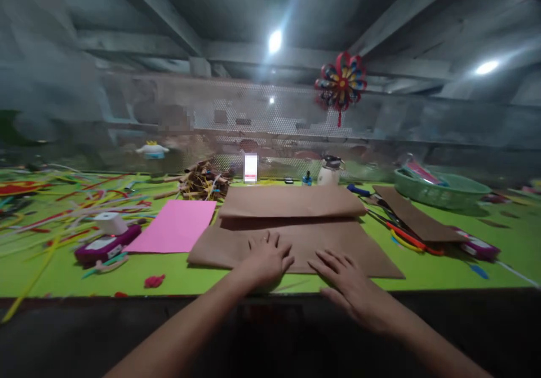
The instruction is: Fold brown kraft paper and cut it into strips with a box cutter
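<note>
A large sheet of brown kraft paper (291,202) lies on the green tabletop in front of me, its far part folded over toward me with a dark gap under the fold's edge. My left hand (267,259) rests on the near part, fingers spread and palm down. To its right, my right hand (344,279) has its fingers stretched out over the paper's near edge, the fingertips on the paper. Neither hand holds anything. On the left, a pink sheet of paper (177,226) lies beside the brown paper.
Purple power strips (107,245) sit at both sides, one with a white plug. A pile of brown twig-like pieces (205,181) and scattered coloured strips lie left. A green basket (442,189), a brown sheet (416,214) and tools are right. A lit phone (251,167) stands at the back.
</note>
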`<state>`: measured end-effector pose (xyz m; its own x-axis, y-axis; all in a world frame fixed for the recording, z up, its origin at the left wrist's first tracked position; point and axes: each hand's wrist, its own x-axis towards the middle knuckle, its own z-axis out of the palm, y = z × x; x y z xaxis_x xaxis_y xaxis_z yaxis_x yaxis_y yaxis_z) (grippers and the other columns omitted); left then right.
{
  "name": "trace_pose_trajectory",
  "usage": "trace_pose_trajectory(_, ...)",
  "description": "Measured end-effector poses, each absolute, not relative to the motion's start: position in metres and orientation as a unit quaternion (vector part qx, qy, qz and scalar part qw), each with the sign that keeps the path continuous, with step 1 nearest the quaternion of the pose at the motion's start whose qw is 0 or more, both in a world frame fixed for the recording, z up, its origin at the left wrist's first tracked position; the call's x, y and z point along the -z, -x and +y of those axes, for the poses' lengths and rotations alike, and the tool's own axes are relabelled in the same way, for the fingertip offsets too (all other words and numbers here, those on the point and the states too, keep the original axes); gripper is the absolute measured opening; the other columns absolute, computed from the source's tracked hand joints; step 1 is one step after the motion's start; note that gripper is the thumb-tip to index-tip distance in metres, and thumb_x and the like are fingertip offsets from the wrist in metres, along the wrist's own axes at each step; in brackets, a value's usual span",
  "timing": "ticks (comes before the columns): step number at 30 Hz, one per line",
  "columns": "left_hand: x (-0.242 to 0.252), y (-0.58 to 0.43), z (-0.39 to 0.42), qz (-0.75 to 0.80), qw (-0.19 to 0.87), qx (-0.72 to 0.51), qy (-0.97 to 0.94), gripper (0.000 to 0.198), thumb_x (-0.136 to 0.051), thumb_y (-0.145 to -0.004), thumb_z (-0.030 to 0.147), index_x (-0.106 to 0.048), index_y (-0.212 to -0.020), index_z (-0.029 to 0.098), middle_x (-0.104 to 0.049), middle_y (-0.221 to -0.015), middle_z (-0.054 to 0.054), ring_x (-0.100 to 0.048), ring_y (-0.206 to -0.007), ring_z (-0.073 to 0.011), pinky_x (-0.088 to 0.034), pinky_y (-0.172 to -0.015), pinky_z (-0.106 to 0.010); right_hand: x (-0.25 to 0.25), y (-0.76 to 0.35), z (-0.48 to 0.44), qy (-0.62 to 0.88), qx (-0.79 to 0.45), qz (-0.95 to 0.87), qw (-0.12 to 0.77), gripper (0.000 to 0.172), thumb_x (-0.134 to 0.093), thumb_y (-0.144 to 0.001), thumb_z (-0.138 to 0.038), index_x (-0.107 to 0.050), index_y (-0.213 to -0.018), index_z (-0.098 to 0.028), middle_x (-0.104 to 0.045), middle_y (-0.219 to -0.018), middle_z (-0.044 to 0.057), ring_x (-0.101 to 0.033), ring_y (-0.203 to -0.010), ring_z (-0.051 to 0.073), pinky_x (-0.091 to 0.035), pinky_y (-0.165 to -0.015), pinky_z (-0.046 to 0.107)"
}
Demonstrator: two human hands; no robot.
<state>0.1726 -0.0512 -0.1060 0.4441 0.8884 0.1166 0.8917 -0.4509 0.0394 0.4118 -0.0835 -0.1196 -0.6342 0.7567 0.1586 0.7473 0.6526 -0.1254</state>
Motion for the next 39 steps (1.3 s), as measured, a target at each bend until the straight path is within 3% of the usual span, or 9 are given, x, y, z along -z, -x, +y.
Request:
trace_pose_trajectory(4, 0.104, -0.171, -0.055, -0.540, 0.010, 0.060, 0.839, 0.042, -0.034, -0.092, 0.047, -0.051, -0.123, 0.025, -0.042, -0.133, -0.017, -0.036, -0.124, -0.0426, -0.037, -0.086, -0.071, 0.121, -0.407, -0.081, 0.417, -0.040, -0.905, 0.077, 0.056, -0.036, -0.091, -0.060, -0.029, -0.144, -0.042, -0.030, -0.151, 0.006, -0.025, -0.137, 0.037, -0.025, -0.104, 0.065)
trace_pose_trajectory(12, 0.091, -0.179, -0.058, -0.544, 0.036, 0.080, 0.834, 0.037, -0.046, -0.087, 0.043, -0.057, -0.113, 0.019, -0.045, -0.132, -0.019, -0.038, -0.123, -0.0438, -0.038, -0.087, -0.070, 0.129, -0.405, -0.075, 0.394, 0.002, -0.916, 0.074, 0.063, -0.042, -0.086, -0.064, -0.029, -0.143, -0.040, -0.034, -0.147, 0.013, -0.034, -0.131, 0.045, -0.031, -0.096, 0.069)
trace_pose_trajectory(15, 0.101, -0.192, -0.062, -0.473, 0.102, 0.100, 0.869, 0.030, -0.047, -0.087, 0.026, -0.059, -0.110, 0.013, -0.046, -0.132, -0.021, -0.037, -0.126, -0.0387, -0.036, -0.097, -0.061, 0.134, -0.407, -0.073, 0.375, 0.034, -0.921, 0.095, 0.064, -0.045, -0.086, -0.062, -0.028, -0.144, -0.039, -0.036, -0.146, 0.013, -0.037, -0.129, 0.045, -0.035, -0.093, 0.068)
trace_pose_trajectory(18, 0.120, -0.205, -0.076, -0.406, 0.095, 0.098, 0.903, 0.025, -0.045, -0.087, 0.020, -0.062, -0.103, 0.010, -0.061, -0.107, -0.020, -0.052, -0.110, -0.0318, -0.044, -0.093, -0.048, 0.140, -0.409, -0.071, 0.363, 0.043, -0.925, 0.101, 0.066, -0.046, -0.086, -0.061, -0.028, -0.145, -0.036, -0.036, -0.146, 0.014, -0.036, -0.129, 0.045, -0.036, -0.093, 0.069)
trace_pose_trajectory(20, 0.129, -0.209, -0.090, -0.420, 0.065, 0.124, 0.897, 0.027, -0.044, -0.089, 0.024, -0.061, -0.106, 0.011, -0.062, -0.106, -0.018, -0.055, -0.104, -0.0295, -0.044, -0.093, -0.045, 0.141, -0.409, -0.071, 0.367, 0.029, -0.926, 0.088, 0.069, -0.047, -0.085, -0.061, -0.027, -0.145, -0.034, -0.034, -0.147, 0.015, -0.033, -0.130, 0.046, -0.032, -0.094, 0.070)
trace_pose_trajectory(23, 0.132, -0.207, -0.107, -0.460, 0.024, 0.188, 0.868, 0.039, -0.046, -0.091, 0.036, -0.053, -0.121, 0.012, -0.056, -0.123, -0.017, -0.050, -0.116, -0.0293, -0.040, -0.102, -0.044, 0.137, -0.408, -0.074, 0.389, 0.005, -0.920, 0.055, 0.077, -0.056, -0.080, -0.058, -0.025, -0.146, -0.034, -0.027, -0.150, 0.015, -0.025, -0.133, 0.047, -0.026, -0.097, 0.073)
trace_pose_trajectory(28, 0.127, -0.194, -0.113, -0.451, -0.027, 0.197, 0.870, 0.051, -0.056, -0.086, 0.041, -0.046, -0.129, 0.015, -0.048, -0.135, -0.015, -0.045, -0.123, -0.0283, -0.036, -0.106, -0.041, 0.130, -0.405, -0.081, 0.410, -0.009, -0.911, 0.040, 0.093, -0.072, -0.067, -0.036, -0.023, -0.146, -0.036, -0.023, -0.152, 0.013, -0.020, -0.135, 0.046, -0.022, -0.100, 0.071)
trace_pose_trajectory(34, 0.129, -0.185, -0.116, -0.448, -0.007, 0.148, 0.882, 0.069, -0.048, -0.085, 0.056, -0.035, -0.139, 0.015, -0.041, -0.142, -0.016, -0.034, -0.131, -0.0350, -0.026, -0.110, -0.054, 0.136, -0.408, -0.080, 0.409, -0.011, -0.911, 0.053, 0.092, -0.069, -0.069, -0.032, -0.019, -0.146, -0.039, -0.021, -0.154, 0.009, -0.015, -0.138, 0.043, -0.020, -0.103, 0.069)
trace_pose_trajectory(39, 0.119, -0.173, -0.120, -0.425, -0.002, 0.119, 0.898, 0.072, -0.044, -0.087, 0.058, -0.029, -0.143, 0.017, -0.037, -0.144, -0.018, -0.032, -0.133, -0.0352, -0.027, -0.109, -0.052, 0.139, -0.410, -0.077, 0.409, -0.015, -0.911, 0.050, 0.089, -0.067, -0.069, -0.030, -0.022, -0.146, -0.039, -0.023, -0.153, 0.010, -0.017, -0.137, 0.044, -0.021, -0.101, 0.071)
